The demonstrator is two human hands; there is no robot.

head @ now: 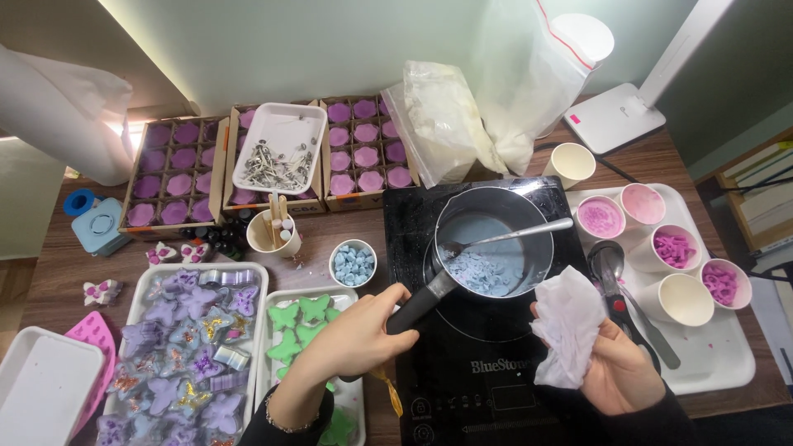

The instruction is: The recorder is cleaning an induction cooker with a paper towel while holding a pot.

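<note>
saucepan (487, 239) handle sits inside left hand (363, 330) fingers (395, 299) on cooktop (462, 363).

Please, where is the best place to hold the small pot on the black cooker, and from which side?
Probably the pot's black handle, from the near left: it slants out over the cooker toward the person. The left hand grips its end there.

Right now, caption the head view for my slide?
Left hand grips saucepan handle on black cooktop; right hand holds crumpled tissue.
</note>
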